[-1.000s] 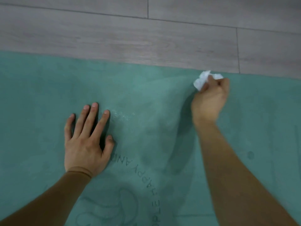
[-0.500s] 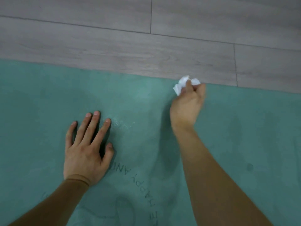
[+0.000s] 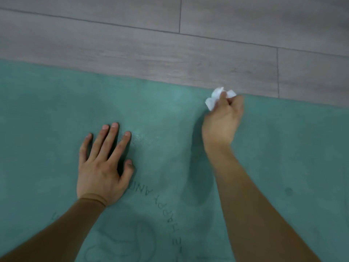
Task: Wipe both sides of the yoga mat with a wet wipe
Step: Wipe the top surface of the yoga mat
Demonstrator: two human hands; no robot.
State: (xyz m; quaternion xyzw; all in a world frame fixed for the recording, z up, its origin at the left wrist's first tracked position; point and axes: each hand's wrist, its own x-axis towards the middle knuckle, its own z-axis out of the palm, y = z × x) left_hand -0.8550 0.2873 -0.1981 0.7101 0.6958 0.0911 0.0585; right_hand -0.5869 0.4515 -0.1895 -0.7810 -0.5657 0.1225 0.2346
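since the yoga mat (image 3: 56, 114) lies flat on the grey plank floor (image 3: 132, 48) and fills most of the head view, it reads as a thin, soft, floppy sheet: light, no stiffness, likely to creep or ripple under a sideways scrub. left hand (image 3: 103, 167) is flat on it, palm down, fingers straight and spread, pinning it near the printed lettering (image 3: 166, 208). right hand (image 3: 223, 120) has its fingers curled round a scrunched white wet wipe (image 3: 215, 99), bunched into a wad that sits right at the mat's far edge where it meets the floor. wipe looks soft, limp and damp, so probably low risk of damage but it sheds contact area when balled up; opening it flatter would likely cover more. a wet sheen (image 3: 145, 138) shows just beside the left fingertips. surface looks matte and grippy, not slick. for the flip to do the underside, best hold is probably a pinch on the far long edge or a corner, then fold it over; grabbing mid-sheet would just bunch it.
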